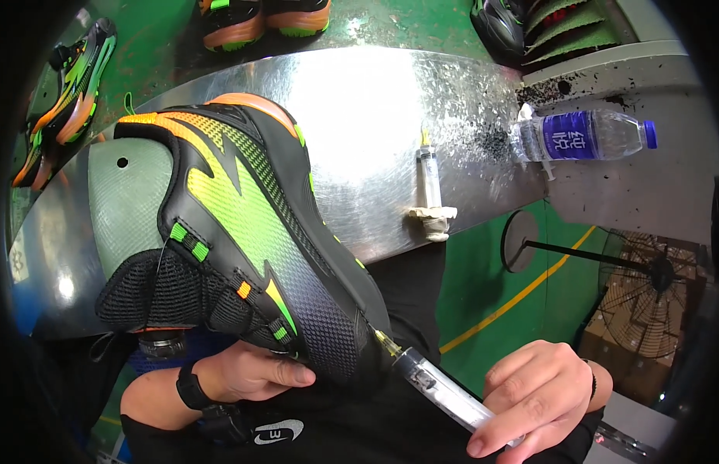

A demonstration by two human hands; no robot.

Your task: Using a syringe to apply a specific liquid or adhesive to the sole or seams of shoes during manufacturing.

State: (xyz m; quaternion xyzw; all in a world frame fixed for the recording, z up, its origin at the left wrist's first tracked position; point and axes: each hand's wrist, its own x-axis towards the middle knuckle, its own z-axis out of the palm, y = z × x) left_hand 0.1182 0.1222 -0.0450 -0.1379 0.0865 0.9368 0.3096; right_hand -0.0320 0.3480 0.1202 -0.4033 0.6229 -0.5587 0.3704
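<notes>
Shoe (243,232) sits tilted on its last over the lap, left hand (255,371) gripping under the toe, fingers curled. Right hand (537,394) pinches the syringe (440,387), tip at the toe edge. Any wobble and glue could smear the mesh.

This was a shoe factory floor. A curved, scuffed sheet-metal surface (359,124) served as the workstation, and a black, green and orange sports shoe (243,232) sat on a grey last at its near edge. Beyond the surface, more matching shoes (65,93) lay on a green-painted floor (498,286). A spare syringe (430,182) stood upright on the surface. Beside the surface, a yellow line (522,294) crossed the floor near an industrial fan (653,286).
</notes>
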